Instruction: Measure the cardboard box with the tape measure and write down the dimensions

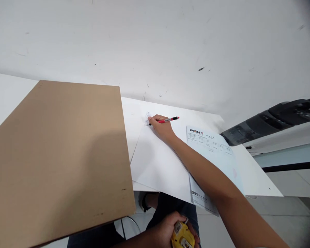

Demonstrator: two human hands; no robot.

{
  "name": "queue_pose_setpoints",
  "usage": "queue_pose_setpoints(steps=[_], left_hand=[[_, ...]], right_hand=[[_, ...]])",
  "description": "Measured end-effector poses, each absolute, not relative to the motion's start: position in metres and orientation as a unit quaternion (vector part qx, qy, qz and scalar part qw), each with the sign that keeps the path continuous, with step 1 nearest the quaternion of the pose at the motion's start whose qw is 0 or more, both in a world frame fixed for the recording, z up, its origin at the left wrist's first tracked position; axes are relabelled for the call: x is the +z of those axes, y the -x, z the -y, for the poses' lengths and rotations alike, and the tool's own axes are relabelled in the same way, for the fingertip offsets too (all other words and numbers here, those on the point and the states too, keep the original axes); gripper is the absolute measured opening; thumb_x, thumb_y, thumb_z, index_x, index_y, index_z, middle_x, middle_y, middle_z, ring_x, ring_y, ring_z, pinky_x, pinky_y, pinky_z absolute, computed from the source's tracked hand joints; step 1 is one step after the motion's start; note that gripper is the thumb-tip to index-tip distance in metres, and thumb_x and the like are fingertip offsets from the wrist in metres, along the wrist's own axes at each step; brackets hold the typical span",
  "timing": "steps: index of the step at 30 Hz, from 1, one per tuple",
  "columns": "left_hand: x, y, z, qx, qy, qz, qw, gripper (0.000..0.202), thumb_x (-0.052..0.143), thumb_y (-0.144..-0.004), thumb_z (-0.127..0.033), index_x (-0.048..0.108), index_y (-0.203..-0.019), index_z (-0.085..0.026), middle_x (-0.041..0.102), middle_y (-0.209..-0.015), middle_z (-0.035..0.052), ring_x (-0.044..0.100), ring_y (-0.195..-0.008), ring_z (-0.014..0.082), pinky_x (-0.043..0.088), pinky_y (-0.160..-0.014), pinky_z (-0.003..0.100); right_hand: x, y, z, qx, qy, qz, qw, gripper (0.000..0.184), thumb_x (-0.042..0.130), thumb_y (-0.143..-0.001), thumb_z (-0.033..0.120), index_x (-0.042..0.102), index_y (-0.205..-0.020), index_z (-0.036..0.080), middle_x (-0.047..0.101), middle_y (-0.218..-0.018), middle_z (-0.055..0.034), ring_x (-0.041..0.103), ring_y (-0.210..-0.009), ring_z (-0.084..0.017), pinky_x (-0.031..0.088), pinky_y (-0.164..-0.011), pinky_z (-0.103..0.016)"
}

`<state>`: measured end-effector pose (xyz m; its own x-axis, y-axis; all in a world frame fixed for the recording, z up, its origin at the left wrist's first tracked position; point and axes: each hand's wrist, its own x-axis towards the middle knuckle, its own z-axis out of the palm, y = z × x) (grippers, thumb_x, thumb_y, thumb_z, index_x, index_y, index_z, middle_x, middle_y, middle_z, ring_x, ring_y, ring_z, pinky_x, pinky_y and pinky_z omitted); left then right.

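My right hand (162, 126) is closed around a red pen (167, 120), its black end pointing up to the right. The pen's tip is down at the upper left of a white sheet of paper (162, 162), beside a small patch of handwriting (147, 117). Low in the view, over my lap, my left hand (167, 229) grips a yellow tape measure (183, 237). Part of the tape measure is cut off by the bottom edge. Under my right forearm lie printed sheets (209, 144) headed "PONY".
A large brown cardboard panel (67, 148) covers the left side of the white table (258, 175) and overhangs its front edge. A black device (268, 120) stands at the right, near the white wall (155, 44). My legs are below the table's edge.
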<state>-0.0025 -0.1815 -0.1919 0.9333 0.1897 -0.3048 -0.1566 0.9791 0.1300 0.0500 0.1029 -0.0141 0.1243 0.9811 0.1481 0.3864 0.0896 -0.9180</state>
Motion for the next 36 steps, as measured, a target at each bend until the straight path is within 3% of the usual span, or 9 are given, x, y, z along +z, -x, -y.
queue_pose_setpoints(steps=[5, 11, 19, 29, 36], left_hand=[[-0.18, 0.004, 0.178, 0.11, -0.083, -0.209, 0.968, 0.049, 0.059, -0.078, -0.061, 0.057, -0.059, -0.016, 0.064, -0.064, 0.0079, 0.064, -0.061, 0.0169, 0.039, -0.055, 0.025], [-0.167, 0.004, 0.175, 0.138, -0.076, -0.285, 0.945, 0.047, 0.061, -0.075, -0.057, 0.051, -0.051, -0.019, 0.06, -0.056, 0.0039, 0.055, -0.053, 0.0137, 0.036, -0.057, 0.025], [-0.162, 0.008, 0.173, 0.167, -0.069, -0.268, 0.946, 0.039, 0.063, -0.07, -0.053, 0.055, -0.056, -0.018, 0.062, -0.061, 0.004, 0.055, -0.056, 0.0137, 0.036, -0.061, 0.026], [-0.165, 0.006, 0.174, 0.153, -0.08, -0.206, 0.963, 0.049, 0.061, -0.077, -0.064, 0.057, -0.062, -0.017, 0.065, -0.063, 0.006, 0.061, -0.059, 0.0157, 0.038, -0.058, 0.025], [-0.167, 0.006, 0.176, 0.165, -0.076, -0.206, 0.962, 0.045, 0.063, -0.077, -0.058, 0.057, -0.06, -0.017, 0.062, -0.063, 0.0049, 0.06, -0.059, 0.0151, 0.039, -0.064, 0.027]], right_hand=[[-0.012, -0.049, -0.102, 0.33, 0.597, 0.567, 0.462, 0.034, 0.065, -0.08, 0.038, 0.048, -0.055, 0.022, 0.045, -0.055, 0.0048, 0.039, -0.056, -0.013, 0.032, -0.056, -0.029], [-0.011, -0.049, -0.101, 0.342, 0.591, 0.575, 0.45, 0.033, 0.065, -0.081, 0.039, 0.051, -0.056, 0.022, 0.046, -0.055, 0.0046, 0.039, -0.056, -0.013, 0.032, -0.057, -0.029], [-0.013, -0.049, -0.102, 0.316, 0.601, 0.558, 0.477, 0.033, 0.062, -0.082, 0.038, 0.048, -0.056, 0.022, 0.045, -0.056, 0.0049, 0.038, -0.056, -0.013, 0.034, -0.058, -0.029], [-0.011, -0.049, -0.102, 0.322, 0.598, 0.566, 0.467, 0.033, 0.063, -0.08, 0.038, 0.048, -0.055, 0.022, 0.047, -0.056, 0.0043, 0.04, -0.058, -0.013, 0.035, -0.059, -0.029], [-0.013, -0.049, -0.102, 0.308, 0.6, 0.56, 0.482, 0.034, 0.061, -0.08, 0.036, 0.043, -0.054, 0.023, 0.04, -0.052, 0.0059, 0.034, -0.054, -0.013, 0.033, -0.057, -0.029]])
